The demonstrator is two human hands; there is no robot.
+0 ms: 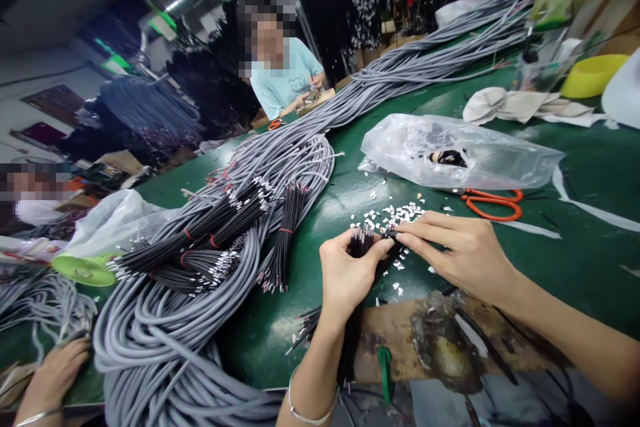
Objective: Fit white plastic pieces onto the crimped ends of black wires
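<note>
My left hand (345,280) is wrapped round a bundle of thin black wires (361,240), whose silvery tips stick up above the thumb. Fingertips of my right hand (465,255) pinch the end of a black wire (391,231), close to the left thumb; its exact end is partly hidden by the fingers. Small white and silvery scraps (400,215) lie scattered on the green table (320,213) just beyond both hands. Further left rest black wire bundles (287,230) tied with red bands, on and beside a heap of thick grey cables (175,333).
Right of the scraps are orange-handled scissors (495,203) and a clear plastic bag (460,153). A stained wooden board (390,333) with a green clamp (385,373) is at the near edge. A person (285,80) sits across the table; another person's hand (60,373) is at left.
</note>
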